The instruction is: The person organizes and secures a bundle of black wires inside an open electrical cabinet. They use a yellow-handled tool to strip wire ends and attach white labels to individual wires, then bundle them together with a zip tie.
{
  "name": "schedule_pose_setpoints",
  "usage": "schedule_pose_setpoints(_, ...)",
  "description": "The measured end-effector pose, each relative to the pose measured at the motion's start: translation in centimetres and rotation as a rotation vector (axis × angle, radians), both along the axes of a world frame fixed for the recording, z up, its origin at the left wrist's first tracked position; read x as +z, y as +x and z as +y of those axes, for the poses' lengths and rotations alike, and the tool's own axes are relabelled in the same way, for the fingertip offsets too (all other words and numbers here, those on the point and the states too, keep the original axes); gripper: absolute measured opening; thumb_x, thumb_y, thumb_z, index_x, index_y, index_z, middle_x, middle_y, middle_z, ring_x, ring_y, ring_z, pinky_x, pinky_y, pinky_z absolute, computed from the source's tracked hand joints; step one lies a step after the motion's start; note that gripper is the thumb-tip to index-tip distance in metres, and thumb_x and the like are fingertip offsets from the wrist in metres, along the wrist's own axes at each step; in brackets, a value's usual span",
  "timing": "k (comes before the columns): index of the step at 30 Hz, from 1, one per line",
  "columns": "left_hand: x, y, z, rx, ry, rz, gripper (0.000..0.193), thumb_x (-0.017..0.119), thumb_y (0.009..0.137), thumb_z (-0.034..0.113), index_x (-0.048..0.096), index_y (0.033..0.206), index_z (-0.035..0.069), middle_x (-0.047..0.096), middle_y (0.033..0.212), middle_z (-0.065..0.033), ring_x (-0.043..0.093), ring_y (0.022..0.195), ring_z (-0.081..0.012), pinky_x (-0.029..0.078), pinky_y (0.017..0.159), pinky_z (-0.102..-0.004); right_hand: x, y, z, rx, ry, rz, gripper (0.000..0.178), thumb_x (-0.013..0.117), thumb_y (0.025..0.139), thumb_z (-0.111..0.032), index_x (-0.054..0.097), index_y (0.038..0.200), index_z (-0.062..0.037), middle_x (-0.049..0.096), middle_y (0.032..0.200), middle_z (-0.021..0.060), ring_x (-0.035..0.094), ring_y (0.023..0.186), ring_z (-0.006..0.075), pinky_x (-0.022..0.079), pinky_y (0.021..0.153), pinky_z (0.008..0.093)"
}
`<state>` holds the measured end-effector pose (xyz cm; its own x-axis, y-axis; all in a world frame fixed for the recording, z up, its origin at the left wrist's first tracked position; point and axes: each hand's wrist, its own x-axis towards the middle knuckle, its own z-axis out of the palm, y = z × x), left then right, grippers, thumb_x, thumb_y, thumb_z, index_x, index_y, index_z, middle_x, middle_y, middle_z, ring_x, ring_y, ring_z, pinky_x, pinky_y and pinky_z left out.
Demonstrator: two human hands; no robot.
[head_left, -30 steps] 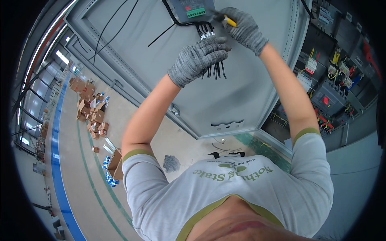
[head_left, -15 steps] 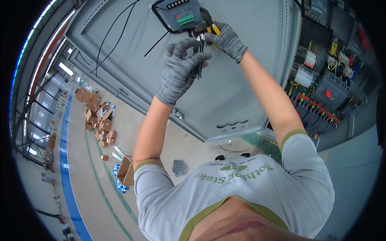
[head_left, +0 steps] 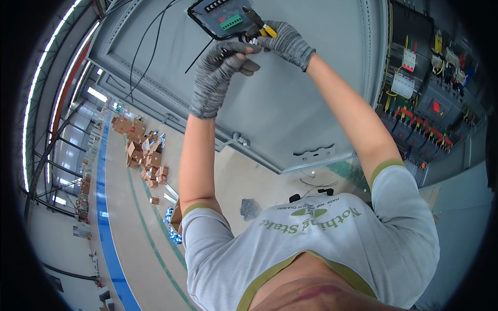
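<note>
My right hand (head_left: pixel 288 44), in a grey knitted glove, is closed around cutting pliers (head_left: pixel 258 22) with black and yellow handles; their dark jaws point up and left. Its fingertips also meet a few black wires with white end sleeves (head_left: pixel 253 41). On the left, my gloved left hand (head_left: pixel 220 72) has curled fingers, with dark wire showing between them; the rest of the wire is hidden. Just above both hands is a dark-framed device (head_left: pixel 212 20) set in the grey panel door, with a green terminal block (head_left: pixel 231 22) on its back.
The grey metal door (head_left: pixel 306 103) spreads below my hands. Loose black cables (head_left: pixel 148 57) hang across its left side. At right is an open cabinet with breakers and wiring (head_left: pixel 436 106). Cardboard boxes (head_left: pixel 150 155) lie on the floor at left.
My left hand has moved left and turned; the black wires that hung below its fingers are now mostly hidden. The pliers have tilted further left in my right hand. The whole view has shifted slightly.
</note>
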<state>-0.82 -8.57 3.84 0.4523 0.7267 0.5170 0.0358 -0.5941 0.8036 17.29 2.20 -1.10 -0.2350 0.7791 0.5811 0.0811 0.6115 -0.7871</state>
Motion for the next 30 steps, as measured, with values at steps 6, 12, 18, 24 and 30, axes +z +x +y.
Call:
schedule_pose_setpoints(6,1.1,-1.3,2.4,-0.04,-0.26,-0.032,0.035,0.059,0.094,0.029,0.06,0.114,0.0,0.068,0.1,-0.012,0.062,0.07,-0.0092,0.052,0.06,-0.0218,-0.6,-0.2,0.8,0.017,-0.007,0.014,0.03,0.065,0.082,-0.017,0.062,0.108,-0.0012,0.066,0.081,0.0088,0.062,0.071,0.0152,0.053,0.069,0.0301)
schedule_pose_setpoints(12,2.5,-2.2,4.1,-0.055,-0.486,0.072,0.037,0.058,0.094,0.03,0.058,0.115,0.001,0.067,0.097,-0.0092,0.06,0.069,-0.0056,0.051,0.057,-0.0174,-0.8,-1.0,1.1,-0.004,0.006,0.157,0.035,0.064,0.081,-0.016,0.057,0.111,-0.0012,0.065,0.09,0.0123,0.063,0.076,0.0197,0.053,0.072,0.0334)
schedule_pose_setpoints(18,2.8,-2.3,6.1,-0.072,-0.582,0.166,0.039,0.059,0.092,0.033,0.059,0.114,0.001,0.067,0.095,-0.0077,0.059,0.065,-0.0049,0.051,0.055,-0.0168,-1.3,-1.9,2.0,-0.117,0.068,0.168,0.035,0.062,0.081,-0.016,0.055,0.113,-0.0025,0.064,0.095,0.0171,0.063,0.087,0.0295,0.051,0.08,0.038)
schedule_pose_setpoints(24,3.0,-1.8,7.2,-0.118,-0.605,0.164,0.04,0.06,0.092,0.033,0.059,0.114,0.0,0.067,0.092,-0.0064,0.059,0.063,-0.0044,0.05,0.055,-0.0153,-0.7,-1.2,1.6,-0.173,0.122,0.142,0.035,0.062,0.08,-0.016,0.056,0.113,-0.0035,0.064,0.096,0.0176,0.063,0.088,0.032,0.051,0.081,0.0387)
schedule_pose_setpoints(30,3.0,-2.1,7.5,-0.125,-0.658,0.128,0.04,0.062,0.091,0.032,0.06,0.113,-0.001,0.067,0.089,-0.0064,0.059,0.062,-0.0041,0.051,0.057,-0.0139,-0.7,-1.1,1.9,-0.157,0.148,0.127,0.039,0.063,0.078,-0.018,0.056,0.113,-0.0024,0.065,0.097,0.0183,0.063,0.09,0.0332,0.05,0.083,0.0394)
